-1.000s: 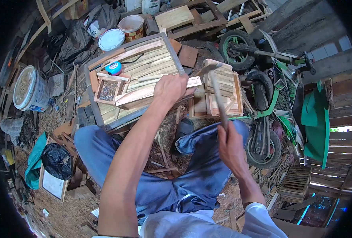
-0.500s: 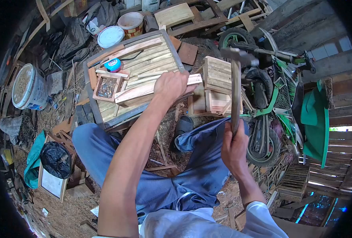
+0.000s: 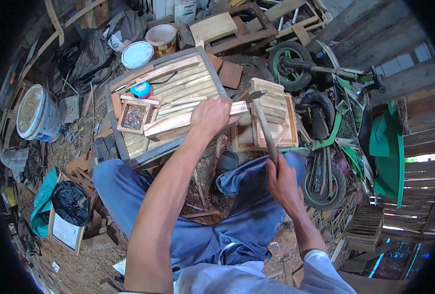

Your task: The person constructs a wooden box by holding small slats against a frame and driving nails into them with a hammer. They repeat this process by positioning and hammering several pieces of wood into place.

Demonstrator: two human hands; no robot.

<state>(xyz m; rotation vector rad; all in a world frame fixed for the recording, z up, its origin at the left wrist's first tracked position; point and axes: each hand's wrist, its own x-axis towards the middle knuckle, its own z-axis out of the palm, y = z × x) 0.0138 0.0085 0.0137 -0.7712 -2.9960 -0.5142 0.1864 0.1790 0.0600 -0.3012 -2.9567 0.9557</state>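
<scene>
My left hand (image 3: 211, 115) is wrapped round a pale wooden piece (image 3: 171, 123) made of strips, lying along the near edge of the slatted table (image 3: 178, 79). Its right end sticks out past my fingers. My right hand (image 3: 282, 179) grips the lower handle of a hammer (image 3: 265, 122). The hammer's head is close to the wooden piece's right end. Left of the wooden piece stands a small wooden box (image 3: 133, 117) full of nails. A blue tape measure (image 3: 140, 90) sits behind that box.
Stacked wooden boxes (image 3: 271, 117) stand right of the table, with a green motorbike (image 3: 337, 117) beyond them. Buckets (image 3: 138, 55) stand behind the table, and another bucket (image 3: 38, 113) is at far left. A black plastic bag (image 3: 71, 201) lies at lower left among scraps.
The hammer has swung down and left, its head now close to the wooden piece's end. My right hand has moved slightly left; my left hand keeps its hold.
</scene>
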